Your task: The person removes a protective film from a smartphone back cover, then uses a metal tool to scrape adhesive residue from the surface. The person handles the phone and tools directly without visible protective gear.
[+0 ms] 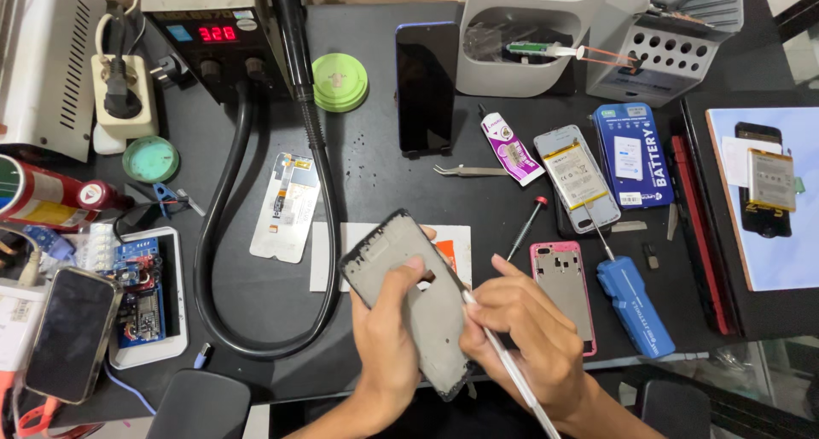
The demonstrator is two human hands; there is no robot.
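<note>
The left hand [388, 332] is closed around the phone frame [409, 298], thumb across its inner face, and tilts it with the top end toward 11 o'clock so that the right edge is presented to the tool. The right hand [525, 328] pinches a slim white tool [512, 371] like a pen, its tip at the frame's edge. The frame is a flat dark rectangle, matt grey inside, with a ragged residue along its border.

At 3 o'clock from the hands lie a pink phone shell [565, 290] and a blue plastic screwdriver [636, 307], both within reach. At 9 o'clock a thick ribbed black hose [320, 183] loops across the dark table [375, 140]. At 12 o'clock a glossy black phone [425, 85] stands propped upright. Beyond it, at 11 o'clock, a round green lid [339, 81] lies beside a heating station [217, 34] with a red display.
</note>
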